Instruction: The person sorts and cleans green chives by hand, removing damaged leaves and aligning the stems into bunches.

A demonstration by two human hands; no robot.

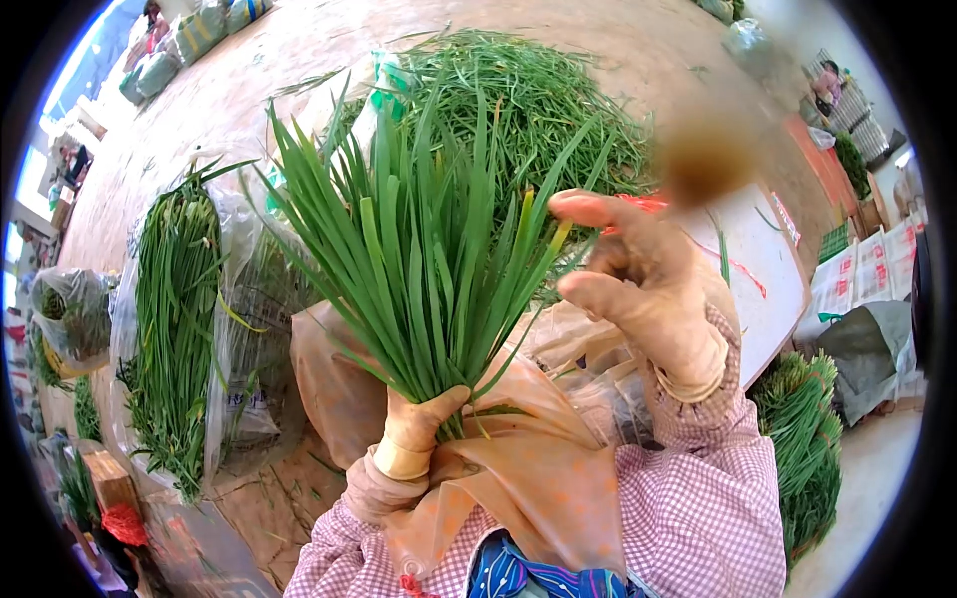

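My left hand (427, 417), in a pale glove, is wrapped round the lower ends of a bunch of garlic chives (424, 269). The flat green leaves fan upward and outward from it, and a few at the right have yellow tips. My right hand (643, 264) is raised just right of those tips, thumb and fingers apart, with nothing seen between them. I cannot tell whether its fingertips touch the leaf edge. An orange-tinted plastic apron (528, 478) covers my lap below the bunch.
A large heap of loose green leaves (538, 110) lies on the floor ahead. At the left stands a clear plastic bag (234, 329) beside long leaves (177, 339). A white board (763, 279) is at right, with bundled greens (802, 448) below it. A brown blur hides part of the upper right.
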